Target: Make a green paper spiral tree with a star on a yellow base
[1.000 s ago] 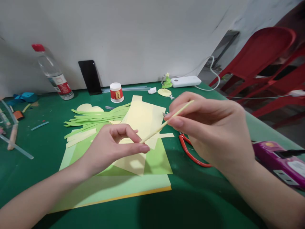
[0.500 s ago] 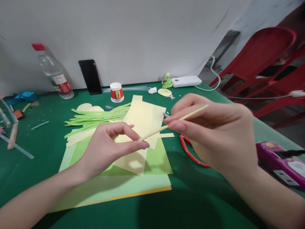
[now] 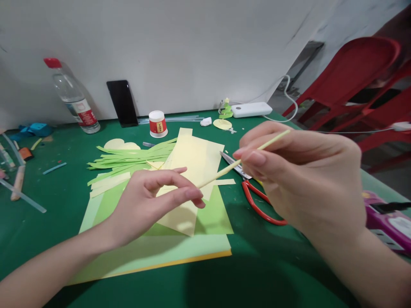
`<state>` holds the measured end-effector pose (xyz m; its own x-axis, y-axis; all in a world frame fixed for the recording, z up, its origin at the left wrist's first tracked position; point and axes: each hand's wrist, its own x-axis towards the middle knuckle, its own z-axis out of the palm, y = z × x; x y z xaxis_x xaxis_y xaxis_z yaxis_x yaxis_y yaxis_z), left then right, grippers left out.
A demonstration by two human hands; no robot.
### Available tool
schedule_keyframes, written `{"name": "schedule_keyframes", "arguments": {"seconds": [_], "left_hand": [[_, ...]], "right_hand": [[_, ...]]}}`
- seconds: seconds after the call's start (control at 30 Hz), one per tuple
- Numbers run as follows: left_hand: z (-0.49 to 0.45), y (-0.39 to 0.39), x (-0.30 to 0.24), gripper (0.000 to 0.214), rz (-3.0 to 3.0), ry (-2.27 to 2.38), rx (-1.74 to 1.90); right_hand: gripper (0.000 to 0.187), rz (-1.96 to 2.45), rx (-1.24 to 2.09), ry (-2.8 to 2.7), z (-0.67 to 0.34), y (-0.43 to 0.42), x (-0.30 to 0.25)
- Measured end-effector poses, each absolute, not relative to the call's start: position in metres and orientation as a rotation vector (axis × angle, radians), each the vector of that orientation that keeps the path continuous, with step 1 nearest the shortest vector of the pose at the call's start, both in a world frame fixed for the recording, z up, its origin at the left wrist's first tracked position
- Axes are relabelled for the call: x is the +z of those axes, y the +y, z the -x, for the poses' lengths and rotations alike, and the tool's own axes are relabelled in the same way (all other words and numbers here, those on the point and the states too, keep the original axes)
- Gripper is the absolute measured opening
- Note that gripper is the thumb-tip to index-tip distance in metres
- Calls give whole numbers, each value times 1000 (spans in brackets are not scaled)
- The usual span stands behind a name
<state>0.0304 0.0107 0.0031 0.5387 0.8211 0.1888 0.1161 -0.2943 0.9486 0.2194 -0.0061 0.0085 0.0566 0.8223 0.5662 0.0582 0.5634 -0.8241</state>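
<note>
A thin pale-yellow paper stick (image 3: 221,173) slants up to the right between my hands, above the papers. My left hand (image 3: 157,199) pinches its lower end between thumb and fingers. My right hand (image 3: 298,171) grips it nearer the upper end, whose tip sticks out past the fingers. Beneath lie pale-yellow paper sheets (image 3: 205,154) on green sheets (image 3: 215,214). Cut green paper strips (image 3: 138,156) are heaped behind my left hand. Scissors with red handles (image 3: 257,209) lie partly hidden under my right hand.
Along the back stand a water bottle (image 3: 80,109), a black phone (image 3: 122,105) and a red-and-white paper cup (image 3: 157,125). A white power strip (image 3: 251,109) sits behind my right hand. A purple device (image 3: 385,226) lies at the right edge, with red chairs (image 3: 349,77) beyond.
My right hand has moved right and slightly up, with the paper stick between its fingers. My left hand's fingers have shifted slightly at the lower end. More of the scissors shows.
</note>
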Motion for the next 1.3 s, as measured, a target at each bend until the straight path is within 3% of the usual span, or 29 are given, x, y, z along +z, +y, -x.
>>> {"name": "schedule_keyframes", "arguments": {"seconds": [0.33,0.67,0.9,1.17,1.3], "left_hand": [[-30,15,-1,14,-1712,788,914],[-29,16,-6,24,-1692,758,930],[-32,10,1,2,-1625,844,982],[-31,11,0,2,-1389,735,910],[-32,9,-2,12,-1387,704,998]], "right_hand": [[10,776,999,-1412,-218,-4,8],[9,748,1048,-1402,-212,-5,5],[5,767,1012,-1453,-209,-8,3],[9,758,841,-1542,-211,-9,4],[11,771,825,-1526,-211,-10,3]]}}
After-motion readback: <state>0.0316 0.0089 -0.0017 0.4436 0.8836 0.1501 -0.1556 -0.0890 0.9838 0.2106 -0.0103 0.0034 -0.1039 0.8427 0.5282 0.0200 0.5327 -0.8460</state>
